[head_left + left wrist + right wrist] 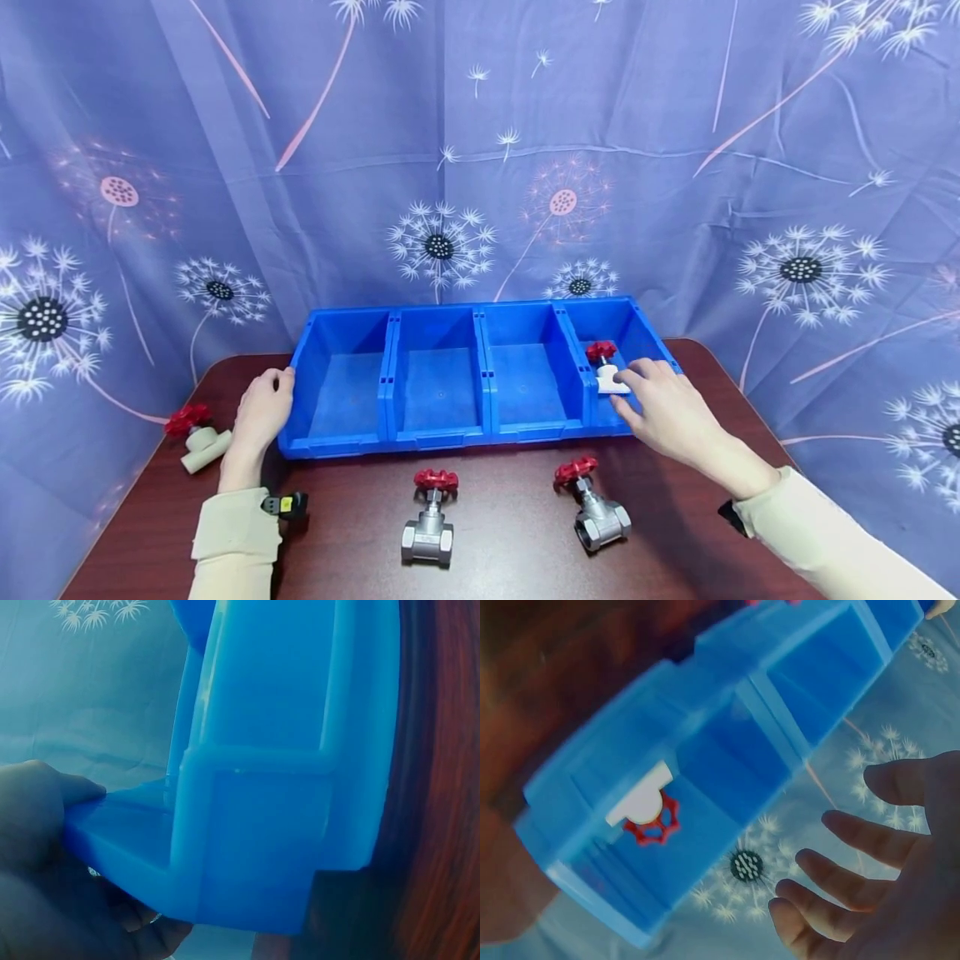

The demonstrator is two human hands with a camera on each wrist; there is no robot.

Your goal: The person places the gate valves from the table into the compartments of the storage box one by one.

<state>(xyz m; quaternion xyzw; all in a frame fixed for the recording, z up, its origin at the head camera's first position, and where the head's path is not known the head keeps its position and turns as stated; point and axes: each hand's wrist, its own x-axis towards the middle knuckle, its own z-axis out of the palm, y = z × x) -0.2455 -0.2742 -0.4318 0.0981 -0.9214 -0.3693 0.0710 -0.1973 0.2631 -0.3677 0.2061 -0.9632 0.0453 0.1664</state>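
A blue four-compartment bin stands at the back of the table. My left hand grips its left end; in the left wrist view the thumb lies over the rim of the bin and the fingers curl on the outer side. A white valve with a red handwheel lies in the rightmost compartment. Over that compartment's front right is my right hand. In the right wrist view this hand has spread, slightly bent fingers and nothing in them, apart from the white valve.
Two metal valves with red handwheels are on the table in front of the bin, one at the middle and another metal valve further right. At the left table edge lies a cream valve. A patterned curtain hangs behind.
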